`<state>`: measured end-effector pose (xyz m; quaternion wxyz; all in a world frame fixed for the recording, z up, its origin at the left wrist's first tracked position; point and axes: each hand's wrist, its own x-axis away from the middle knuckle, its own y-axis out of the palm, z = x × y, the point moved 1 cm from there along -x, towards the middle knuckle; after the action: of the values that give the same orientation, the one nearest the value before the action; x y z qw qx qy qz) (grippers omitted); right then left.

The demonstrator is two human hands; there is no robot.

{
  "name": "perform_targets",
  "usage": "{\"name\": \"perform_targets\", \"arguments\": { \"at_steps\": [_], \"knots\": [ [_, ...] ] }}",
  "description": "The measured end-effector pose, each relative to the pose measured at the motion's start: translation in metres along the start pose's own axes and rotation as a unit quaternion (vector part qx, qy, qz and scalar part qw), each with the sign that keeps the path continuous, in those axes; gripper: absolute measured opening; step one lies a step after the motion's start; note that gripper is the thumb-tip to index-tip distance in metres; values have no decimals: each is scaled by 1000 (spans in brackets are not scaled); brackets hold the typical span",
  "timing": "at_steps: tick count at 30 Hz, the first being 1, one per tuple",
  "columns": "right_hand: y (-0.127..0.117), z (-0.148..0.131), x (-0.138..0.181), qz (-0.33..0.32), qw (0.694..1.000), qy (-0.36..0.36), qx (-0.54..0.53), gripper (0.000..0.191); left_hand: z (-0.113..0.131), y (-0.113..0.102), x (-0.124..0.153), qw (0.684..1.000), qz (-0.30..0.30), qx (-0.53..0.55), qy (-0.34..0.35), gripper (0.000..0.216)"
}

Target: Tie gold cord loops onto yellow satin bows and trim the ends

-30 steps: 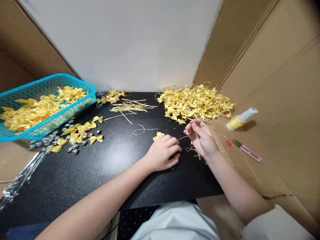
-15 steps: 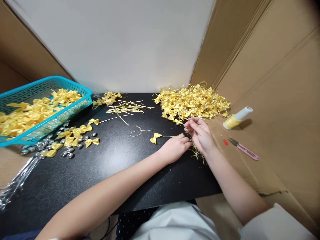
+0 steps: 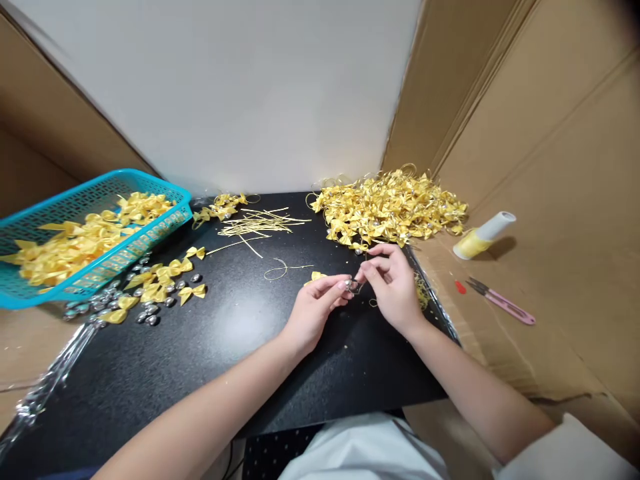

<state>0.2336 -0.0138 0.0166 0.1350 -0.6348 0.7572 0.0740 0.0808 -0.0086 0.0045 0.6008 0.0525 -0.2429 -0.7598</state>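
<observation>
Left hand [image 3: 311, 311] turned since earlier, now pinching shiny rounded silver bead [image 3: 348, 285]; right hand [image 3: 396, 291] curled just beside, can't tell its grip; yellow satin bow [image 3: 316, 275] mostly hidden.

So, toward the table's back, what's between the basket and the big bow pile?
The head view shows a small bow cluster, then a heap of yellow strands.
</observation>
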Motion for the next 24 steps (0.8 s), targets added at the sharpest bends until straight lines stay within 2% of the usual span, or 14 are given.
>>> {"name": "perform_targets", "arguments": {
  "at_steps": [2,4,7,10,24],
  "knots": [
    [0,0,4,12,998,-37,47,15,-1,-2,-1,997,36,62,-16,31],
    [1,0,7,-18,995,-53,80,10,0,-3,-3,993,55,99,-11,32],
    [8,-1,10,-97,989,-58,100,11,2,-4,-3,990,50,130,-5,31],
    [14,-1,12,-129,987,-45,89,12,2,-4,-2,990,35,139,-3,28],
    [16,-1,16,-139,987,-31,73,17,-3,-9,-3,991,33,130,-13,27]
  ]
}}
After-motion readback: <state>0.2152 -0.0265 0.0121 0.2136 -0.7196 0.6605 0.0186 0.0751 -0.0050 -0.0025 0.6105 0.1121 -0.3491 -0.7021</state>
